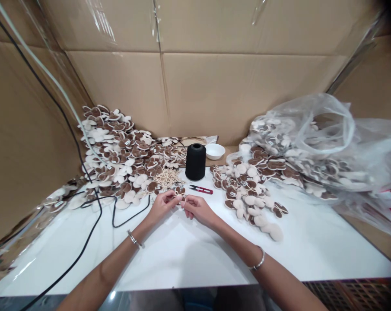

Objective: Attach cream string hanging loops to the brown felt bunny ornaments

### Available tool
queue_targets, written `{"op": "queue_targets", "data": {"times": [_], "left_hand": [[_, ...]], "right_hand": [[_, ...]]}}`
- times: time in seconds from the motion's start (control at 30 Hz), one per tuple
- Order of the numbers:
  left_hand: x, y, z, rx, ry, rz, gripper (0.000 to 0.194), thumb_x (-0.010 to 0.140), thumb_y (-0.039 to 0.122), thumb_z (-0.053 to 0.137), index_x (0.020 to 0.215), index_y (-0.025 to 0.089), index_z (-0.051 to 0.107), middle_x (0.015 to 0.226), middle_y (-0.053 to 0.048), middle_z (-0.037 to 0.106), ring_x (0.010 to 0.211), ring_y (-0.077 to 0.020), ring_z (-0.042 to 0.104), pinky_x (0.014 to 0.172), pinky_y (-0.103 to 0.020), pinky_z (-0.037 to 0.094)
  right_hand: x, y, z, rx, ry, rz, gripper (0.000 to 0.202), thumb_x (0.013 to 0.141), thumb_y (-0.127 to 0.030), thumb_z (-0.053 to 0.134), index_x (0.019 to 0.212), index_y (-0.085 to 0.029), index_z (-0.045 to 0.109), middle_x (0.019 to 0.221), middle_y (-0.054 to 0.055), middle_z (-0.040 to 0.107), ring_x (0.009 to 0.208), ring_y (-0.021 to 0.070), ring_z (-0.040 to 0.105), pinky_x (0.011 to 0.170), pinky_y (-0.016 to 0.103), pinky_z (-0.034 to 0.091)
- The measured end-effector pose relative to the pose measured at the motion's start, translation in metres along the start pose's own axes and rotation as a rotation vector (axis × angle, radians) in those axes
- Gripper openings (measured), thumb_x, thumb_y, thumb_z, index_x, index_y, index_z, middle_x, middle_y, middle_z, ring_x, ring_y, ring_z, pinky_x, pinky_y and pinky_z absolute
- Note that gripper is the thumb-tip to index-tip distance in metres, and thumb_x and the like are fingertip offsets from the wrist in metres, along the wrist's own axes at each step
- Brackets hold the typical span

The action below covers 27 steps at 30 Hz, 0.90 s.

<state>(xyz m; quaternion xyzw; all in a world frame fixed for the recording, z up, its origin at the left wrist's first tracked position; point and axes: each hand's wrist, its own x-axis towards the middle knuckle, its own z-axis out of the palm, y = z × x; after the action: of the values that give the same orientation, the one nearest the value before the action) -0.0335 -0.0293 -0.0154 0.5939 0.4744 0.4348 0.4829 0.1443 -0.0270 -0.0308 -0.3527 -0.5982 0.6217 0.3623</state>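
Observation:
Over the middle of the white table, my left hand (164, 204) pinches a small brown fabric piece with cream edging (179, 190), shaped with rounded lobes. My right hand (198, 209) is closed at the same piece, its thumb and fingertips meeting my left fingers. Fingers cover the lower part of the piece. Just beyond the hands lie thread snips with red handles (204, 190). A heap of short cream cords (167, 178) sits behind my left hand. A black thread cone (195, 162) stands upright behind the snips.
Large piles of brown and cream pieces rise at left (117, 151) and right (247, 190). A clear plastic bag (331, 129) covers part of the right pile. A white bowl (215, 151) sits by the cardboard wall (214, 95). A black cable (100, 211) crosses the table's left side.

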Motion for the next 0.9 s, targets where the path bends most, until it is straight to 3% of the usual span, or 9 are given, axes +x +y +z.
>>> {"op": "queue_targets", "data": {"times": [0.2, 0.43, 0.6, 0.77, 0.9], "left_hand": [[0.003, -0.004, -0.002, -0.024, -0.007, -0.03, 0.037, 0.074, 0.05, 0.071, 0.07, 0.016, 0.058, 0.057, 0.003, 0.05, 0.051, -0.0087, 0.043, 0.046, -0.019, 0.032], [0.002, -0.009, -0.003, -0.145, -0.035, -0.125, 0.048, 0.086, 0.059, 0.05, 0.071, 0.014, 0.059, 0.058, -0.002, 0.057, 0.046, -0.0082, 0.043, 0.043, -0.021, 0.029], [0.002, -0.005, -0.002, -0.134, -0.049, -0.101, 0.038, 0.081, 0.052, 0.064, 0.077, 0.014, 0.061, 0.058, 0.002, 0.054, 0.044, -0.0061, 0.039, 0.042, -0.02, 0.024], [0.002, -0.005, -0.003, -0.119, -0.027, -0.087, 0.036, 0.082, 0.05, 0.064, 0.081, 0.014, 0.063, 0.057, 0.003, 0.052, 0.044, -0.0058, 0.04, 0.042, -0.02, 0.025], [0.003, -0.007, -0.003, -0.132, 0.022, -0.063, 0.034, 0.083, 0.048, 0.064, 0.081, 0.014, 0.061, 0.057, 0.003, 0.054, 0.043, -0.005, 0.04, 0.041, -0.019, 0.026]], "right_hand": [[0.005, 0.005, -0.001, 0.062, 0.017, -0.009, 0.033, 0.082, -0.05, 0.061, 0.076, -0.019, 0.053, 0.06, -0.003, 0.059, 0.043, 0.0074, 0.046, 0.042, 0.02, 0.033], [0.008, 0.006, -0.006, 0.153, 0.022, -0.048, 0.035, 0.083, -0.051, 0.061, 0.077, -0.018, 0.052, 0.059, -0.003, 0.057, 0.042, 0.0069, 0.046, 0.041, 0.02, 0.034], [0.009, 0.009, -0.007, 0.186, 0.02, -0.046, 0.036, 0.084, -0.053, 0.059, 0.08, -0.018, 0.053, 0.061, -0.003, 0.059, 0.042, 0.0076, 0.047, 0.041, 0.02, 0.035], [0.01, 0.008, -0.008, 0.236, 0.007, -0.004, 0.036, 0.085, -0.053, 0.056, 0.084, -0.018, 0.055, 0.061, -0.001, 0.06, 0.042, 0.0087, 0.049, 0.041, 0.02, 0.036], [0.007, 0.002, -0.007, 0.255, 0.117, -0.021, 0.029, 0.084, -0.046, 0.057, 0.091, -0.018, 0.058, 0.058, -0.003, 0.058, 0.041, 0.009, 0.047, 0.039, 0.02, 0.033]]}}
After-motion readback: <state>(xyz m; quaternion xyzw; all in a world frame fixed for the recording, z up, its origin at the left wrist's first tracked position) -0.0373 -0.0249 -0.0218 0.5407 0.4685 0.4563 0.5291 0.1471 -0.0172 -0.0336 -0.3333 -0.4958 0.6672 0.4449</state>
